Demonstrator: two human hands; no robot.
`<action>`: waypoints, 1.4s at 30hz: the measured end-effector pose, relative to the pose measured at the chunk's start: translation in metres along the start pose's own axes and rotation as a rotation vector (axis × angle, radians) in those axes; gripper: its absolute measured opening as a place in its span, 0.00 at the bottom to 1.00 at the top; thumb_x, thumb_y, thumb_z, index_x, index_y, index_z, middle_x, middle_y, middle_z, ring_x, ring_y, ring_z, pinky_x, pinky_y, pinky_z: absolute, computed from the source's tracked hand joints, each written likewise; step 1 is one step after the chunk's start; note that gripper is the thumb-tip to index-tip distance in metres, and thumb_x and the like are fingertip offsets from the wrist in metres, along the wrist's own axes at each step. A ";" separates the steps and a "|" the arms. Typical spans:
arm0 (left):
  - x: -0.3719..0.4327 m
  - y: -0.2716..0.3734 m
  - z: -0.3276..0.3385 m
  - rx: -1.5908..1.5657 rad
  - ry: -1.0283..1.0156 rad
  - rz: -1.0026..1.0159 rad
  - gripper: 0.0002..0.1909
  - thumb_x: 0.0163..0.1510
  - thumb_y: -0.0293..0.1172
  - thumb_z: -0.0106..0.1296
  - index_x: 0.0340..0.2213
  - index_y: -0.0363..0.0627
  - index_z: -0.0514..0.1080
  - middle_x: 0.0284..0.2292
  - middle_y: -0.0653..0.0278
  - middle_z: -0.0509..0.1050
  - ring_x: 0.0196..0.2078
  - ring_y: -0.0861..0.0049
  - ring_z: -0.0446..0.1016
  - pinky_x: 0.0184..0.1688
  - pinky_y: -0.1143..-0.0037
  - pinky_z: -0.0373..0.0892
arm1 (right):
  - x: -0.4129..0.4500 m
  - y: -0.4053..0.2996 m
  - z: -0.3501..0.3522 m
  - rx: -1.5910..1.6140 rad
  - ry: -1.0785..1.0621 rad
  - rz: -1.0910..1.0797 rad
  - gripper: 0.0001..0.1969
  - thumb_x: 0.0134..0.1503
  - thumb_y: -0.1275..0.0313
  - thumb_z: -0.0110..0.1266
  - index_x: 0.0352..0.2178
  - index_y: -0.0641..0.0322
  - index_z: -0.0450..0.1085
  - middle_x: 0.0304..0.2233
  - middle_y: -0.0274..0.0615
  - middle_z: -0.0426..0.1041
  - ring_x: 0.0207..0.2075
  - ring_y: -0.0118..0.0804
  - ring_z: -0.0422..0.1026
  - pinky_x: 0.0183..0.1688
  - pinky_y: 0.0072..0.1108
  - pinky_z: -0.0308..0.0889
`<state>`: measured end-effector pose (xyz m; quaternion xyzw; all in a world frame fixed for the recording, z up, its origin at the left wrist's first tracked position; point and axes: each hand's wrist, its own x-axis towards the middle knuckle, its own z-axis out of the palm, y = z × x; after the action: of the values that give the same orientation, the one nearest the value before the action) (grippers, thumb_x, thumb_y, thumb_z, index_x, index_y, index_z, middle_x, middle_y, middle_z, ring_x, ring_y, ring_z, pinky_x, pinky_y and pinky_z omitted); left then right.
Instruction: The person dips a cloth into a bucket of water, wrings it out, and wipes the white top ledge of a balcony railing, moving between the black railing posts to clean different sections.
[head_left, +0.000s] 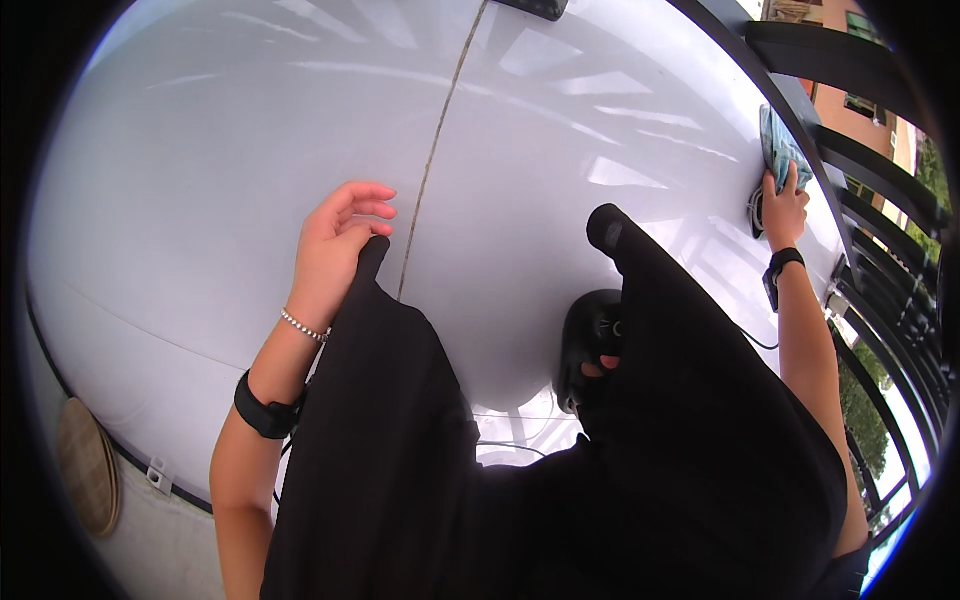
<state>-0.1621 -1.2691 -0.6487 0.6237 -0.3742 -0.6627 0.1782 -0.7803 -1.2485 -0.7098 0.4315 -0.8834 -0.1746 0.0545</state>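
Note:
My right hand (786, 204) reaches far out to the right and holds a blue-green patterned cloth (781, 146) against the pale edge beneath the black railing. Beside that wrist's inner side is a small dark object (756, 214) with a light loop, too small to name. My left hand (343, 217) hangs over my left knee, its fingers loosely bent with nothing in them. Below both lies a glossy white tiled floor (225, 172) crossed by a brown grout line (437, 135). Black trousers (375, 465) cover my bent legs.
A black shoe (589, 345) shows beside my right leg. The black metal railing (832, 64) runs down the right side, with buildings and trees beyond. A dark object (532, 6) sits at the top edge. Round brown discs (88, 469) lean at lower left, near a white fitting (159, 476).

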 end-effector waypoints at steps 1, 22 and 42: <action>0.000 -0.001 -0.001 -0.009 -0.003 -0.004 0.20 0.47 0.15 0.36 0.41 0.37 0.71 0.37 0.59 0.73 0.36 0.78 0.72 0.41 0.76 0.69 | -0.007 0.006 0.000 0.038 -0.043 0.042 0.34 0.52 0.44 0.46 0.61 0.31 0.54 0.50 0.59 0.63 0.47 0.60 0.70 0.48 0.40 0.67; 0.009 0.015 0.000 0.046 -0.026 -0.021 0.20 0.48 0.20 0.38 0.42 0.42 0.72 0.37 0.64 0.72 0.37 0.82 0.70 0.41 0.80 0.68 | -0.086 -0.285 -0.129 0.513 0.116 -0.587 0.25 0.47 0.60 0.55 0.44 0.65 0.71 0.44 0.61 0.69 0.41 0.58 0.72 0.44 0.38 0.68; 0.059 0.030 0.013 0.303 -0.417 0.079 0.17 0.51 0.17 0.38 0.41 0.40 0.71 0.35 0.63 0.74 0.34 0.80 0.72 0.36 0.80 0.69 | -0.102 0.027 -0.101 0.771 -0.268 -0.216 0.33 0.62 0.50 0.43 0.61 0.59 0.52 0.60 0.57 0.56 0.60 0.54 0.57 0.61 0.33 0.54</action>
<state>-0.1905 -1.3265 -0.6690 0.4779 -0.5219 -0.7060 0.0274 -0.7120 -1.1801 -0.6003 0.4838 -0.8330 0.1094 -0.2452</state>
